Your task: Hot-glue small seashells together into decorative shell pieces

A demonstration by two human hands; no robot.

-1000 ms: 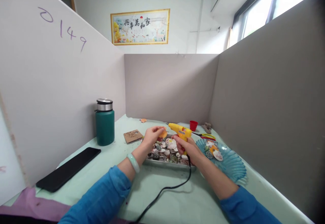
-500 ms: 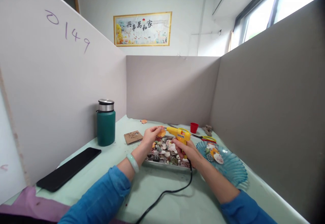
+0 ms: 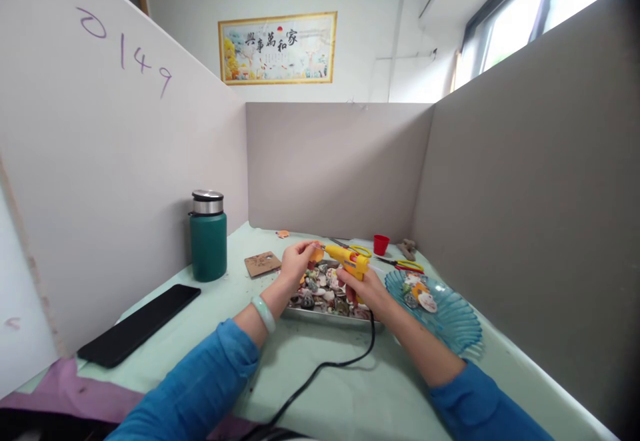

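My left hand (image 3: 296,262) is closed, pinching a small orange seashell (image 3: 317,253) by its edge. In my right hand (image 3: 364,286) is a yellow hot glue gun (image 3: 350,259), fingers wrapped round its handle. The gun's nozzle points left and sits right at the shell; whether it touches cannot be made out. Beneath both hands lies a metal tray (image 3: 325,319) heaped with mixed seashells (image 3: 320,291). From the handle a black cord (image 3: 330,364) runs down to the table's near edge.
A blue shell-shaped plate (image 3: 457,324) holding several shells lies at right. Behind are scissors (image 3: 407,265), a red cup (image 3: 381,244) and another pair of scissors (image 3: 360,250). At left stand a green bottle (image 3: 208,248), a black phone-like slab (image 3: 143,324) and a brown card (image 3: 263,264).
The glue gun has tipped and shifted slightly left and down, its nozzle now closer to the orange shell. The whole view has also shifted a little.
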